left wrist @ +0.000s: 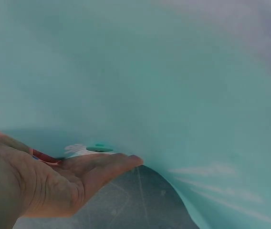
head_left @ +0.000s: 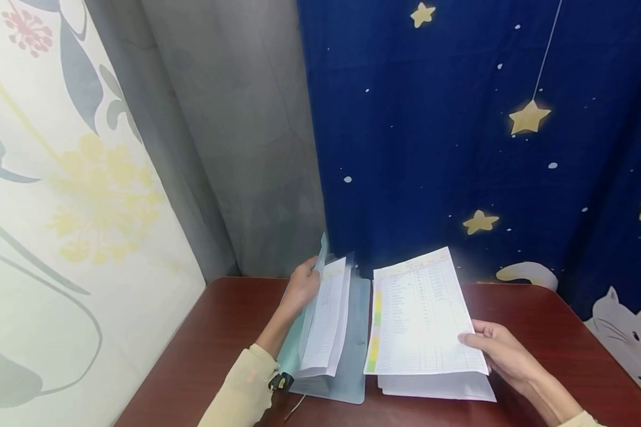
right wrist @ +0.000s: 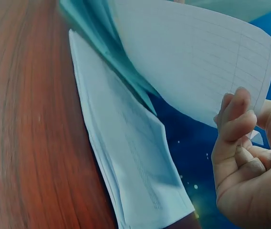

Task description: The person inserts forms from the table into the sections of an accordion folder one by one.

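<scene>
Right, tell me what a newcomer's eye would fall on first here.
The deep blue cloth with yellow stars, filling the upper right of the head view. Below it, the right hand holds a printed sheet with a colourful strip down its left side. Left of that, the left hand holds a pale blue folder open.

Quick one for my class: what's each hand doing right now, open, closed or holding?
Left hand: holding the folder cover.
Right hand: pinching paper.

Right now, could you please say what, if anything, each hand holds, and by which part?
The right hand grips printed paper by its lower right edge; the left hand supports the folder cover, grip unclear.
</scene>
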A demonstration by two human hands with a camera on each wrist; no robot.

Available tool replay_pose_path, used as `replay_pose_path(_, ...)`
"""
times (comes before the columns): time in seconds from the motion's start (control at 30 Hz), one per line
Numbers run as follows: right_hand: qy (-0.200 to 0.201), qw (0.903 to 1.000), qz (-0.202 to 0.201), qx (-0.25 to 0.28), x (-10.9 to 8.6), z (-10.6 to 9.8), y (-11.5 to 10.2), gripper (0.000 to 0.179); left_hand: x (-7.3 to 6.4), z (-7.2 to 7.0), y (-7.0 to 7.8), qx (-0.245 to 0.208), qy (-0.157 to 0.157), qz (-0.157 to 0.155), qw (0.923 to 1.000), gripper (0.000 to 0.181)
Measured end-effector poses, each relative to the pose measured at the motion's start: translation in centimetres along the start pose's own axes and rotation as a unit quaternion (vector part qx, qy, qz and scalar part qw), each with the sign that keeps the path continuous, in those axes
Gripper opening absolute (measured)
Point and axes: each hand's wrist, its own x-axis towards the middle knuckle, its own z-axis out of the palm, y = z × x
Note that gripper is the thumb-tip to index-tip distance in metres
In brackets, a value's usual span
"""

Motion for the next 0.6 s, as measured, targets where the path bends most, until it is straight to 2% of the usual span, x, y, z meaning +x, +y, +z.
replay_pose_path(0.2, -0.017, 0.9996, 0.004, 0.021, 0.3, 1.0, -0.2, 0.063, 0.0, -0.1, -0.1, 0.0, -0.001, 0.002, 1.0, 0.056)
replay_pose_path(0.6, -0.018, 0.9988, 0.006, 0.045, 2.0, 3.3, 0.0, 0.069, 0.0, 0.0, -0.2, -0.004, 0.002, 0.003, 1.0, 0.056)
